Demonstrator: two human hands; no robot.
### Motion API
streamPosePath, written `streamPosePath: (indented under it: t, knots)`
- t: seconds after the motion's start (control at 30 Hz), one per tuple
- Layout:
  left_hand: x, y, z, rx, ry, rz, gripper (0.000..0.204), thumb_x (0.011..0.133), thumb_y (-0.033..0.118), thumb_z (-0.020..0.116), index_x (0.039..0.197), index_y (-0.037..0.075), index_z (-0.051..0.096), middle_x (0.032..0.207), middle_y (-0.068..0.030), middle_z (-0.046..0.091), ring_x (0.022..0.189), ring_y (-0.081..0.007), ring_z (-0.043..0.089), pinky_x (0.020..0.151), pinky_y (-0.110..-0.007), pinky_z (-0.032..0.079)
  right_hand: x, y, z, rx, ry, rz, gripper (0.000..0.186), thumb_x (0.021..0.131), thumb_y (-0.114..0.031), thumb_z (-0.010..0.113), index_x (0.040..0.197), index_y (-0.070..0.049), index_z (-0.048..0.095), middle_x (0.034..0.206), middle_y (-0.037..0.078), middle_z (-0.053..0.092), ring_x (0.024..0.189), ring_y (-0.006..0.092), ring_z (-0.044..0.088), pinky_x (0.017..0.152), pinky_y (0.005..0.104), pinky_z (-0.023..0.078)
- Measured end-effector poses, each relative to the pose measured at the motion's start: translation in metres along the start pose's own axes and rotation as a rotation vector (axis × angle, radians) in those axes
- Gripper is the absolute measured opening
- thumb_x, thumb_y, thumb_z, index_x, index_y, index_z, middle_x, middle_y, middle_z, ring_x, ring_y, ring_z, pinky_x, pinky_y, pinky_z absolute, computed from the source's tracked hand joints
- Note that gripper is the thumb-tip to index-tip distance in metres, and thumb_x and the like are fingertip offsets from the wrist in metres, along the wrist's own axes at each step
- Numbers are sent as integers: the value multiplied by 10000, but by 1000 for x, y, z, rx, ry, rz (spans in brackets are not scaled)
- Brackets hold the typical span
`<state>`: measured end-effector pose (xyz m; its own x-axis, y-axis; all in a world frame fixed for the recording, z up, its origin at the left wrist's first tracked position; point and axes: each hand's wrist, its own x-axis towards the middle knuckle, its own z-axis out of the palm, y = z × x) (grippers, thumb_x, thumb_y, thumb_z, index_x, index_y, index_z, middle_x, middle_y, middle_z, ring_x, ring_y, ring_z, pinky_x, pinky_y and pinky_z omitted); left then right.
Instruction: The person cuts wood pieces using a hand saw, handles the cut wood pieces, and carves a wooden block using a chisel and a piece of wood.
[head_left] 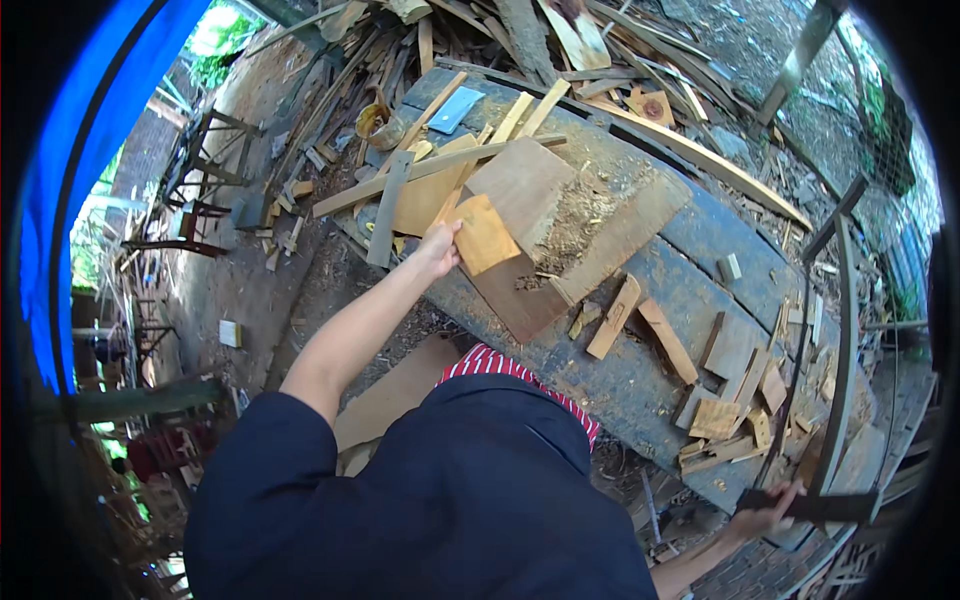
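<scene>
My left hand grips the edge of a small, squarish, yellow-brown wood board, held over the workbench. Beneath and beyond it lie a larger brown plywood sheet and a heap of wood shavings. Far out to the right, my right hand is closed round the near end of a wooden frame saw. The saw stretches away from me along the bench's right end. Its dark end bar sticks out past my fingers.
Several wood offcuts lie at the bench's right, with two short blocks nearer the middle. Long strips and a grey handsaw-like flat piece cross the left end. Scrap timber piles up behind. A blue tarp hangs left.
</scene>
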<state>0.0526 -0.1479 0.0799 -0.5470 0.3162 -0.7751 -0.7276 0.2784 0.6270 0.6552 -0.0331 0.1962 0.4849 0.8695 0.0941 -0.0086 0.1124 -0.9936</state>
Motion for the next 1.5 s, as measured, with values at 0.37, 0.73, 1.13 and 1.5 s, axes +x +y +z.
streamPosePath:
  t: [0.37, 0.73, 1.13, 1.5]
  knots:
    - [146, 44, 35, 783, 196, 588, 420, 906, 305, 493, 1233, 42, 492, 1214, -139, 552, 1198, -296, 468, 1001, -472, 336, -121, -98, 141, 391, -575, -32, 251, 987, -244, 431, 802, -76, 414, 636, 18, 356, 571, 119, 374, 635, 302, 379]
    - [126, 49, 74, 851, 503, 488, 417, 901, 331, 503, 1235, 84, 476, 1254, -151, 473, 1215, -324, 366, 1010, -559, 210, -237, -35, 260, 380, -606, 173, 249, 990, -258, 410, 819, -77, 417, 641, 23, 392, 552, 114, 394, 582, 266, 381]
    - [126, 17, 81, 1131, 662, 994, 469, 867, 184, 476, 1333, 228, 464, 1289, -82, 446, 1277, -259, 362, 1088, -620, 57, -275, 5, 292, 409, -623, 225, 270, 974, -279, 448, 809, -69, 414, 634, 27, 398, 558, 117, 412, 583, 267, 394]
    - [137, 15, 92, 1087, 716, 991, 428, 864, 141, 445, 1290, 138, 489, 1248, -40, 492, 1226, -203, 408, 1099, -619, 49, -259, 64, 288, 480, -713, 302, 248, 945, -237, 507, 800, -48, 435, 625, 40, 408, 562, 131, 408, 592, 291, 400]
